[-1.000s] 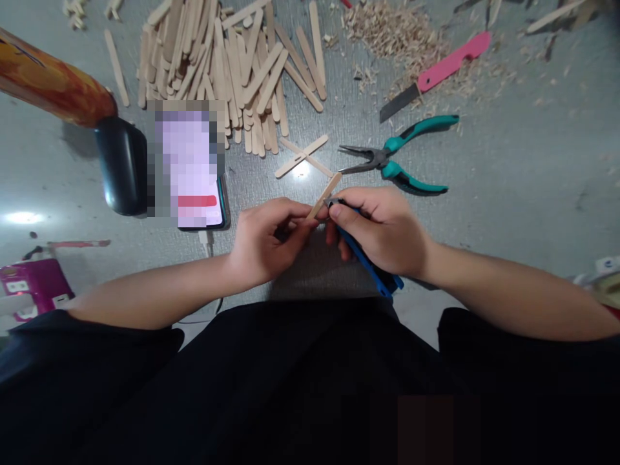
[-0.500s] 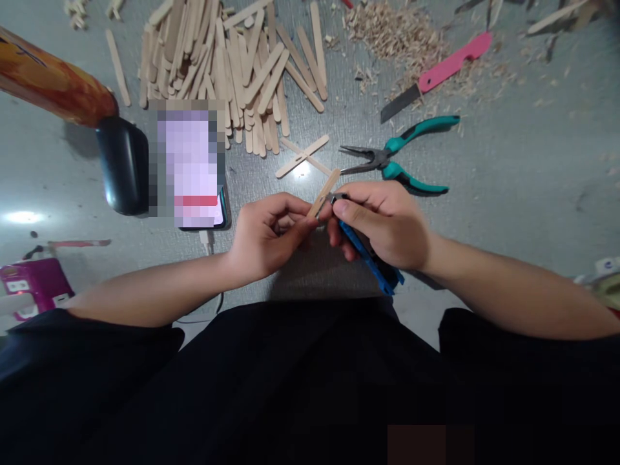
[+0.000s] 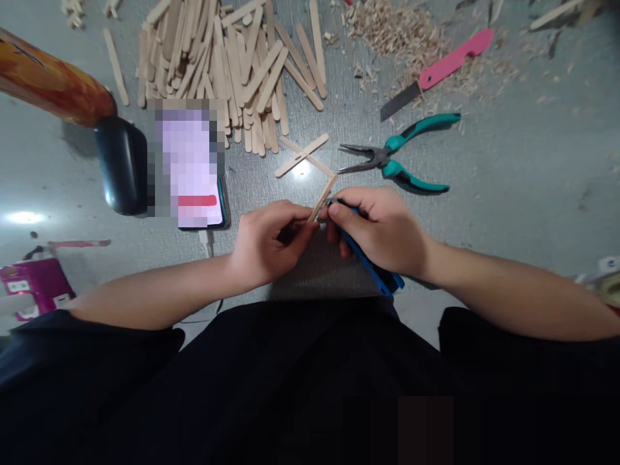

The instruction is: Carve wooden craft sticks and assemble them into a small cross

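A wooden craft stick (image 3: 323,197) is pinched between the thumb and fingers of my left hand (image 3: 274,242), tilted up to the right. My right hand (image 3: 387,226) is closed around a blue-handled tool (image 3: 371,263), whose small metal tip meets the right side of the stick. The exact contact is too small to make out. Just beyond my hands, two crossed sticks (image 3: 303,155) lie on the table, one with a small slot near its middle. Pliers with teal handles (image 3: 380,157) rest to the right of them, jaws facing left.
A big pile of craft sticks (image 3: 194,58) lies at the back. Wood shavings (image 3: 397,29) and a pink-handled knife (image 3: 455,59) are at the back right. On the left are a phone (image 3: 194,168) with a cable, a black rounded object (image 3: 121,165) and an orange cylinder (image 3: 53,77).
The stick in my left hand has turned so that its narrow edge shows more. The blue-handled tool and my right fingers have shifted slightly left.
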A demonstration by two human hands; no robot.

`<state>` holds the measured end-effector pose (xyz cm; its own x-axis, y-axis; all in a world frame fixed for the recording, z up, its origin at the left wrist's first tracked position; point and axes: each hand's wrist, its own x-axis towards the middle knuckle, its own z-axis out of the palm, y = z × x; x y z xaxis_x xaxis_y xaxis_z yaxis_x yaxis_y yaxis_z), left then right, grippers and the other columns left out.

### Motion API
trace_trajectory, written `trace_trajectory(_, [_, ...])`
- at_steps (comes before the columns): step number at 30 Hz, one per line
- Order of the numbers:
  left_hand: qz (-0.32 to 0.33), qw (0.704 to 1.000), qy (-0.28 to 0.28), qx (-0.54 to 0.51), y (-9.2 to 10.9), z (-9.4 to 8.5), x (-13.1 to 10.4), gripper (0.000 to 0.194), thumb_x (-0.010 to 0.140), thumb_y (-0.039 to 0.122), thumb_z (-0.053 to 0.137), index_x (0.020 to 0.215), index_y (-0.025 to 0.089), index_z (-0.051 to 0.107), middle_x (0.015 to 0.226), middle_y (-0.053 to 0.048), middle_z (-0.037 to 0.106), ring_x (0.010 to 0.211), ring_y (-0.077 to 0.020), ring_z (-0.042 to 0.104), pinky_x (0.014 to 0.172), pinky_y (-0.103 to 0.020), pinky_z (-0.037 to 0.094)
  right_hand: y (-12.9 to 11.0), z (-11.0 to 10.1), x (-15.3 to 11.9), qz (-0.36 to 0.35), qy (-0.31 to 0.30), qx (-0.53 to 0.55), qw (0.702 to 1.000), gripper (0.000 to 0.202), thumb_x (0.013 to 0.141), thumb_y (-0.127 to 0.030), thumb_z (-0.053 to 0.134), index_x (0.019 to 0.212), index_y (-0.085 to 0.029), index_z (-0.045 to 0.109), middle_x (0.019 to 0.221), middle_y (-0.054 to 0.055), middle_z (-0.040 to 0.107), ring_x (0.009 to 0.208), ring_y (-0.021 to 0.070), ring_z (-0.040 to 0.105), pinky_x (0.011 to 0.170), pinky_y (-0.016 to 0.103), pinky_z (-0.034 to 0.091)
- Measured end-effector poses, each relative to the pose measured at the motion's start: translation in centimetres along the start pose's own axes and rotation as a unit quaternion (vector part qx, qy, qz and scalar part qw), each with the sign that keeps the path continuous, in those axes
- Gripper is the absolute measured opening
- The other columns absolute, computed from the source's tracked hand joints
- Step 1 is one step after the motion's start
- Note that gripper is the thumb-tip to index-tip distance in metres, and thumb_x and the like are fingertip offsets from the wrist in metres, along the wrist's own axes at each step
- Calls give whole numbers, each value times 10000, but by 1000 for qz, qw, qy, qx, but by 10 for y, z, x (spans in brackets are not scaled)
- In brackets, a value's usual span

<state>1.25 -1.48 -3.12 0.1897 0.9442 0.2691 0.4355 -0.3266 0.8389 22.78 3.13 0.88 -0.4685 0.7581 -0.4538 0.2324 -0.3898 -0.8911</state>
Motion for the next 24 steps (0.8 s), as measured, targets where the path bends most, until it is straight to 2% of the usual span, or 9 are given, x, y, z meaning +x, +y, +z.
trace_trajectory(6, [-72,992,-29,-100,-3,-1,-2,73,1025,263,807,1004,194,818,764,-16,798,596,-105,710,536,-208,533,1,-1,-1,-22,-24,39,999,275,1108,-173,579,876,-214,722,704,-12,715,461,107,638,426,230,488])
trace_trajectory(10, [-75,987,-27,-141,-2,0,-4,83,1025,270,819,1022,187,823,799,-27,821,612,-107,743,553,-195,573,1,-1,-2,-8,-55,95,994,273,1106,-189,570,880,-204,724,708,-5,716,469,112,639,421,222,482])
trace_trajectory(15, [-80,983,-11,-165,-1,2,-2,117,1013,290,847,959,191,814,737,-8,784,558,-83,685,494,-181,513,3,-5,0,31,-100,158,982,249,1126,-249,580,954,-177,746,714,6,730,468,105,635,416,198,468])
trace_trajectory(19, [-108,974,-11,-201,1,2,-2,143,1004,306,860,939,199,792,702,1,766,532,-87,676,472,-188,504,4,-10,4,35,-128,184,974,273,1133,-277,585,963,-161,764,712,11,733,457,104,628,398,194,445])
trace_trajectory(24, [-168,954,-34,-245,7,0,0,206,1016,380,848,964,193,778,735,-28,805,551,-121,729,473,-207,553,3,-10,5,32,-121,175,977,255,1117,-328,651,945,-171,754,697,4,728,456,105,619,404,201,446])
